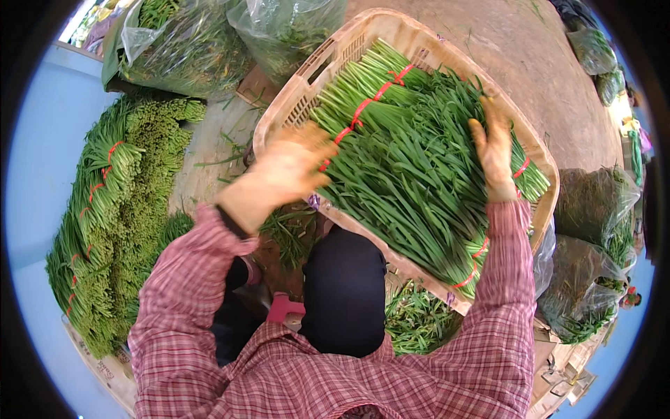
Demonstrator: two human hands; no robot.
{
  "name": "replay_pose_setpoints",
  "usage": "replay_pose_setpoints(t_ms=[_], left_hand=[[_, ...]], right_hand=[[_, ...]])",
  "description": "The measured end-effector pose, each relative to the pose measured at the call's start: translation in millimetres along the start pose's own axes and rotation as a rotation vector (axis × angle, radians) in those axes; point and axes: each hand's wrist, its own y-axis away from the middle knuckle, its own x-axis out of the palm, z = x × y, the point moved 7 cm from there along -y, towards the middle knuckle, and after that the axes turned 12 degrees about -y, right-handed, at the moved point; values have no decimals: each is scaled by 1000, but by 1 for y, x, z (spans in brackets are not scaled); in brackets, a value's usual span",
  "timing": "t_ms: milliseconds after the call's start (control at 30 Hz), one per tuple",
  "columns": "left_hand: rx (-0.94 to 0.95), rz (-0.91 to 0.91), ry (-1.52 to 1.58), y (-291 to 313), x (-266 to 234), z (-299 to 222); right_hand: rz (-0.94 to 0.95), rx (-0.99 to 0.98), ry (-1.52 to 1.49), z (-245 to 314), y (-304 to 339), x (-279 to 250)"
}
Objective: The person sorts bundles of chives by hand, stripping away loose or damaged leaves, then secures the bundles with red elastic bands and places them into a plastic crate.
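A pale plastic crate (412, 21) sits tilted in front of me, filled with bundles of long flat green leaves that look like garlic chives (405, 167). Red ties (373, 101) circle the pale stem ends at opposite sides of the crate. My right hand (494, 140) rests on the leaves near the crate's right wall, thumb and fingers apart. Over the crate's left edge, by the stems and a red tie, is my left hand (289, 160), smeared by motion. Its fingers cannot be read clearly, nor whether they touch the bundle.
Tied green bundles (105, 202) are stacked along the blue wall at left. Clear plastic bags of greens (188, 56) stand at the far left, others (586, 279) at right. Loose leaves (419, 318) lie below the crate. My dark-covered knee (345, 293) is beside its near edge.
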Motion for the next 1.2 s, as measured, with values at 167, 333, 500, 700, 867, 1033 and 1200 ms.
replay_pose_setpoints(t_ms=[167,333,500,700,867,1033,1200], left_hand=[[-423,-277,51,139,-44,88],[-296,-447,77,167,-71,50],[85,-408,552,35,-87,-53],[330,37,170,-83,-29,-150],[298,6,179,-94,-8,-156],[319,29,143,-91,2,-167],[301,88,31,-92,8,-172]], right_hand=[[229,-220,-212,157,82,-57],[452,-196,-177,182,163,-45],[223,-7,-121,154,197,-71],[37,94,-138,149,215,-91],[-7,190,-140,136,226,-81],[5,185,-113,135,245,-71],[-58,213,-153,131,250,-72]])
